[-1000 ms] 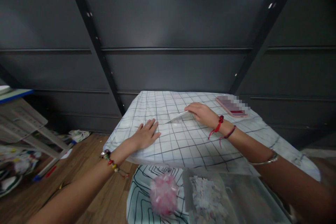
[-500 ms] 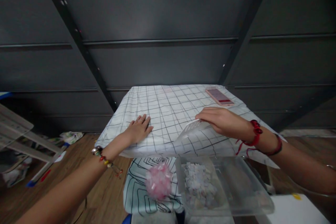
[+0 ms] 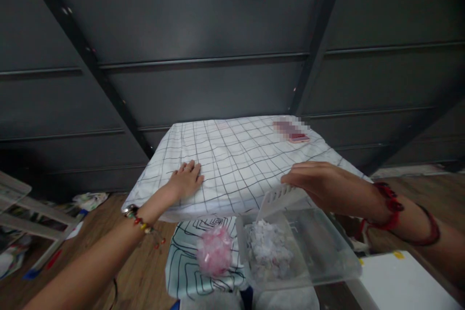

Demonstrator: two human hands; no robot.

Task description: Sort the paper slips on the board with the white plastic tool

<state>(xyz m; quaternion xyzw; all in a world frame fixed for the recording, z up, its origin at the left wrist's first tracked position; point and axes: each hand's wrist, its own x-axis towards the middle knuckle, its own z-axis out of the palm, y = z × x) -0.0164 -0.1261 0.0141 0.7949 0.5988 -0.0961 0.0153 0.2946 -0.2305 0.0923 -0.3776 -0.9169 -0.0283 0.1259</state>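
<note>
My left hand (image 3: 184,183) lies flat on the white tablecloth (image 3: 228,155) with dark grid lines, its fingers spread. In my right hand (image 3: 321,186) is a thin white slotted sheet (image 3: 274,201), pinched at its upper edge and tilted downward. The sheet's lower edge hangs just above a clear plastic container (image 3: 339,247) at the table's front edge. Small whitish pieces (image 3: 271,252) fill the left compartment of that container; I cannot make out their exact kind. Left of it, a pink translucent bundle (image 3: 215,252) rests on a teal patterned cloth (image 3: 181,261).
A pink phone (image 3: 300,138), partly blurred, lies at the table's back right. Behind the table stands a dark panelled wall (image 3: 210,87). A white box (image 3: 403,276) is at lower right. A pale metal frame (image 3: 39,218) and clutter occupy the floor at left.
My right hand has moved down and toward me, bringing the slotted sheet from over the tablecloth to above the container. My left hand stays flat on the cloth. The view has shifted slightly.
</note>
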